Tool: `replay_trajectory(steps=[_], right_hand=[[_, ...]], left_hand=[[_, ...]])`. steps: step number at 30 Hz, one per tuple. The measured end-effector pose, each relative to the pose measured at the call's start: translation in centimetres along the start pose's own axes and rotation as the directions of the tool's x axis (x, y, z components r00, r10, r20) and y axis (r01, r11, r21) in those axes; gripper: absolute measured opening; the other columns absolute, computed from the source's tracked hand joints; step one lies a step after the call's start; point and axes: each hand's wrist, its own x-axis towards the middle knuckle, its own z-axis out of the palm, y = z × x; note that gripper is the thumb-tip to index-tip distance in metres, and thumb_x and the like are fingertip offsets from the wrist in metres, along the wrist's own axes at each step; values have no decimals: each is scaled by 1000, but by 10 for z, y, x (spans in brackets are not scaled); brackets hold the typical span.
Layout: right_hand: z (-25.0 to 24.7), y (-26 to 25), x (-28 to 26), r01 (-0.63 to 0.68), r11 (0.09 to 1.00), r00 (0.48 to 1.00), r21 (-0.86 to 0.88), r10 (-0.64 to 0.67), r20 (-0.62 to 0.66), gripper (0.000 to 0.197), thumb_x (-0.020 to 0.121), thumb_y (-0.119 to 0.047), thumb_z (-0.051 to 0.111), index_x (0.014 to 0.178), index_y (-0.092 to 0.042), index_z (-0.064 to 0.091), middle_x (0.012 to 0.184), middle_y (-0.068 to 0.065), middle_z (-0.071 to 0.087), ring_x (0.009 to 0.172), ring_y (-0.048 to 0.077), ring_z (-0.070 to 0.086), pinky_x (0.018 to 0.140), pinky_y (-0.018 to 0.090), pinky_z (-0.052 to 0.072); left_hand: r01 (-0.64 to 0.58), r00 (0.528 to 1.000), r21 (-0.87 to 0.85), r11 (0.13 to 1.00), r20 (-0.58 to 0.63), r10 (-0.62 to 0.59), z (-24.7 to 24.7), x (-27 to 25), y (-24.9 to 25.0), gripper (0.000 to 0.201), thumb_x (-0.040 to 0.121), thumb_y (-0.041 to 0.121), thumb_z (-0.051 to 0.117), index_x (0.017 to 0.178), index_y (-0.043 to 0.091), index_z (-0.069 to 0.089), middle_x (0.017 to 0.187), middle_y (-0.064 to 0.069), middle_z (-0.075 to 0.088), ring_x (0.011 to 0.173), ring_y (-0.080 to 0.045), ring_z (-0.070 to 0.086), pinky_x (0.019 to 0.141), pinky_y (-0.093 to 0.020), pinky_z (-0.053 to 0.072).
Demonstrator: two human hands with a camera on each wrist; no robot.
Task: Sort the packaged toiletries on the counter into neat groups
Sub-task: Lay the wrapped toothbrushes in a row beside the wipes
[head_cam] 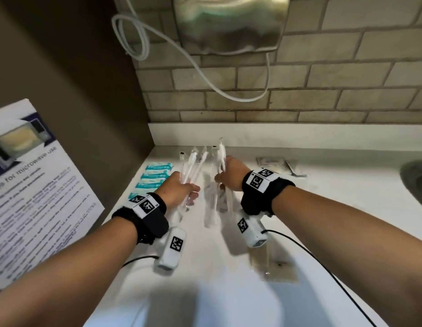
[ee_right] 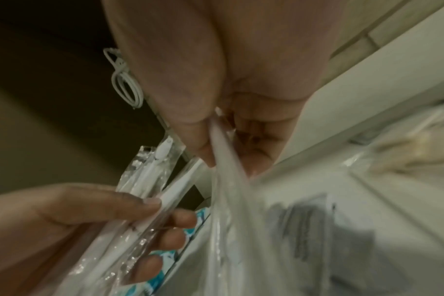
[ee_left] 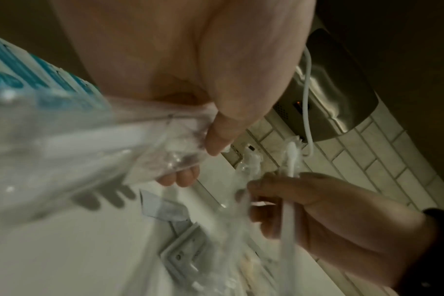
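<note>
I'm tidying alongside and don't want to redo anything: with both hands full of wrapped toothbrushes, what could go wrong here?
The clear-wrapped white toothbrushes fan loosely from the left hand; one might slip out. The right hand holds its slippery plastic-wrapped bundle above the white counter. A drop or a careless set-down could disturb the neat row of teal-and-white sachets.

We note clear, glossy plastic film wrappers (head_cam: 193, 168) around smooth white plastic toothbrushes, crinkled and catching highlights. The teal-and-white sachets (head_cam: 155, 174) look like printed foil or plastic film with a slight sheen; which of the two we cannot tell. The white counter (head_cam: 335, 208) is smooth and semi-matt. The beige brick-pattern wall tiles (head_cam: 323, 74) appear matt with rough grey grout. The wall-mounted brushed-metal box (head_cam: 228, 22) shows a satin, streaked reflection. The white cable (head_cam: 144, 36) has a smooth plastic sheath. The black wrist straps (head_cam: 153, 223) are matt cloth; the laminated paper notice (head_cam: 35, 185) looks faintly glossy.
</note>
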Motion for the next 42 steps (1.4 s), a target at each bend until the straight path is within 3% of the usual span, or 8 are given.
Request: replay_trajectory(steps=[7, 11, 16, 22, 26, 30, 36, 42], right_hand=[[50, -28, 33, -187, 945, 982, 270, 187, 25, 45, 85, -11, 61, 115, -2, 28, 84, 22, 71, 65, 33, 66, 48, 33, 47], [47, -46, 41, -182, 968, 982, 173, 186, -10, 12, 88, -12, 59, 90, -4, 50, 77, 12, 62, 61, 24, 58, 52, 29, 46], [56, -59, 50, -153, 955, 982, 254, 176, -69, 12, 93, -10, 52, 85, -1, 52, 66, 9, 48, 59, 22, 45, 48, 28, 33], [64, -64, 54, -201, 903, 974, 379, 226, -21, 39, 81, -31, 51, 104, -1, 57, 97, 14, 60, 84, 28, 59, 69, 35, 50], [51, -72, 36, -194, 975, 978, 110, 184, 95, 56, 100, -48, 21, 148, -23, 32, 154, 18, 30, 142, 35, 26, 118, 49, 18], [46, -54, 33, -176, 964, 984, -197, 174, -27, 63, 99, -51, 3, 148, -23, 32, 154, 14, 33, 141, 36, 27, 115, 48, 16], [68, 6, 49, -57, 734, 940, -677, 268, 211, 77, 58, -73, 37, 131, -48, 36, 141, -4, 39, 134, 31, 28, 103, 54, 31], [47, -6, -4, 69, 731, 948, -679, 164, 273, 43, 95, -34, 44, 136, -22, 44, 141, -6, 43, 124, 29, 38, 99, 36, 36]], left_hand=[[-91, 993, 219, 971, 88, 73, -22, 17, -19, 61, 96, 37, 56, 146, 16, 27, 143, -6, 46, 129, -24, 48, 98, -27, 37], [-133, 983, 27, 991, 131, 128, -27, 21, -18, 33, 97, 25, 55, 121, 28, 33, 90, 15, 54, 60, 11, 58, 58, -10, 49], [-144, 973, -129, 981, 164, 164, -30, 28, -17, 62, 82, 5, 72, 131, 17, 35, 104, -10, 66, 85, -25, 68, 84, -50, 55], [-174, 979, -81, 981, 90, 181, -29, 36, -20, 72, 72, 13, 82, 127, 22, 36, 115, -3, 63, 98, -21, 65, 89, -46, 56], [-193, 979, -60, 979, 54, 196, -37, 45, -23, 69, 66, 22, 82, 122, 26, 42, 112, -1, 66, 104, -23, 65, 92, -50, 52], [-200, 980, -32, 979, 14, 201, -46, 50, -23, 61, 76, 9, 78, 124, 17, 42, 110, -7, 65, 102, -24, 64, 91, -44, 53], [-175, 985, 16, 984, 4, 175, -41, 57, -30, 62, 75, 13, 80, 122, 18, 40, 106, -7, 65, 96, -25, 66, 90, -45, 54], [-136, 991, 67, 988, 24, 135, -23, 53, -42, 75, 64, 21, 86, 125, 19, 43, 109, -5, 65, 101, -26, 65, 94, -47, 51]])
